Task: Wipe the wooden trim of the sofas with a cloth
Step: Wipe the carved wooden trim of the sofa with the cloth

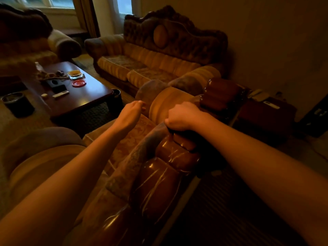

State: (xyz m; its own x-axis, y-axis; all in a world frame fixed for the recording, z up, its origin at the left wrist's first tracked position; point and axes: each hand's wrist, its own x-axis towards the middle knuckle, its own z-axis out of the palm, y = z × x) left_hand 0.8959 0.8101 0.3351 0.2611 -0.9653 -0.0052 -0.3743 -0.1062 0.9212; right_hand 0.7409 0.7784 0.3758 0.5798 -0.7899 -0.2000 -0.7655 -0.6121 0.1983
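Note:
I stand behind a sofa whose glossy carved wooden trim runs along the top of its back, from the bottom centre up to the right. My right hand presses down on this trim, its fingers curled over a dark cloth that shows under the palm and wrist. My left hand hovers over the seat side with loosely bent fingers, holding nothing. A second sofa with dark carved trim stands against the far wall.
A dark wooden coffee table at left carries a red dish, a glass ashtray and small items. A black bin stands beside it. A third sofa is at far left. A low cabinet stands right.

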